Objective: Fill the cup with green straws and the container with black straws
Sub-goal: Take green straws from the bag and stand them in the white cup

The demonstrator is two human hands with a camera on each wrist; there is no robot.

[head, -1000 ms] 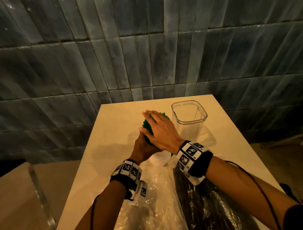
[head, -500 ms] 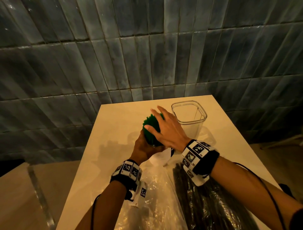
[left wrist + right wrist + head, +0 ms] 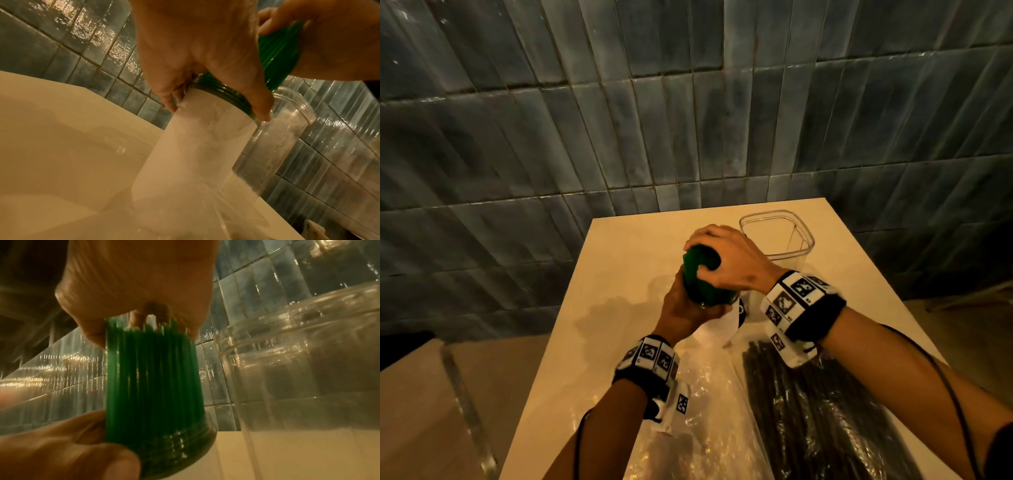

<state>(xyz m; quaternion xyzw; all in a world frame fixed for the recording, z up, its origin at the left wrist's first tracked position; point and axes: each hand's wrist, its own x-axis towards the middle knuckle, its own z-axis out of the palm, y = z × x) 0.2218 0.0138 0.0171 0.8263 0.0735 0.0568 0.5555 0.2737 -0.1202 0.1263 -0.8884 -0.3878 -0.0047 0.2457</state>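
A bundle of green straws (image 3: 698,279) stands upright in a white cup (image 3: 719,327) at the table's middle. My left hand (image 3: 686,310) grips the cup near its clear rim (image 3: 222,91). The fingers of my right hand (image 3: 726,260) curl over the bundle's top and its thumb lies on the near side. In the right wrist view the palm (image 3: 139,280) sits on the straw tips (image 3: 152,382). Just right of the cup stands a clear square container (image 3: 777,236) with nothing visible in it. Black straws (image 3: 811,411) lie in a plastic bag at the near right.
A crumpled clear plastic bag (image 3: 705,411) lies under my left forearm. The beige table (image 3: 619,274) ends at a grey tiled wall (image 3: 688,120) behind. The floor drops away on the left and right sides.
My right hand lifted its fingers off the green bundle, then closed down over its top. The left hand kept its hold on the cup.
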